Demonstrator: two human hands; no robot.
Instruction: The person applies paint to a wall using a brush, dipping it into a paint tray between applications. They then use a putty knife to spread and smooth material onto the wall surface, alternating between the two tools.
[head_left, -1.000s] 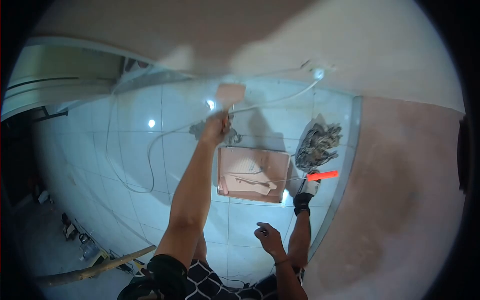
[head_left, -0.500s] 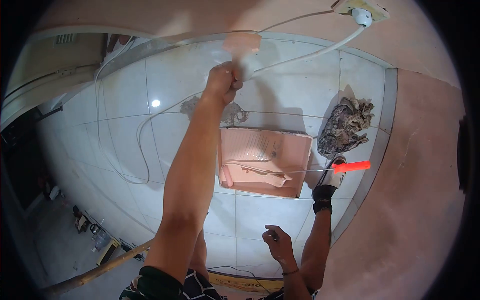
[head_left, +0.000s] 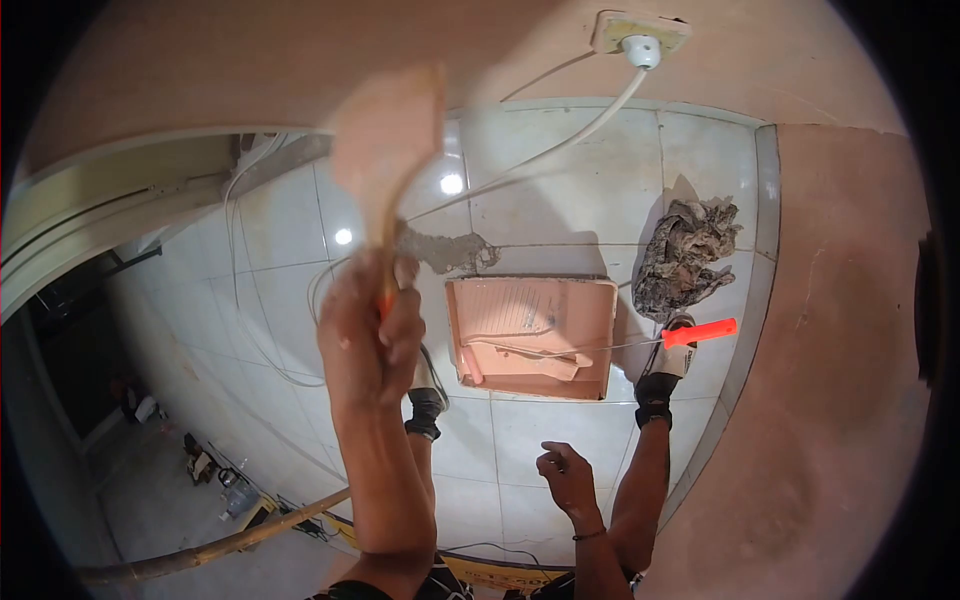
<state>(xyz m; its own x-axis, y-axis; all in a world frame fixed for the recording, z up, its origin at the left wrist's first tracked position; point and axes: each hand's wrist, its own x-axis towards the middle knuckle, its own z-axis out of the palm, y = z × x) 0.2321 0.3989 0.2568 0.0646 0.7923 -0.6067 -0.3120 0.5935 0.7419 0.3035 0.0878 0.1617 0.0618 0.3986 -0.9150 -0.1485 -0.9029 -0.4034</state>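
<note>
My left hand [head_left: 368, 330] is closed around the handle of a wide, flat paintbrush [head_left: 385, 140], raised in front of the wall and blurred by motion. Pink paint coats its head. Lower down, my right hand [head_left: 572, 485] hangs over the floor with nothing in it, its fingers loosely bent and apart. Between my feet a paint tray [head_left: 610, 340] holds pink paint on its ribbed slope. A small paint roller lies across it, its pink sleeve [head_left: 472, 365] inside and its orange handle [head_left: 700, 332] past the right rim. Another paint-covered tool [head_left: 550, 362] rests in the tray.
A crumpled, stained cloth [head_left: 688, 250] lies by my right shoe [head_left: 678, 350]. From a wall socket [head_left: 640, 48] a white cable [head_left: 560, 150] runs across the tiles. Grey residue [head_left: 445, 250] marks the floor behind the tray. A wooden pole [head_left: 220, 540] slants at lower left.
My left hand has drawn back from the wall base and lifted the paintbrush toward the left and the camera. The view has shifted a little. My right hand has barely moved.
</note>
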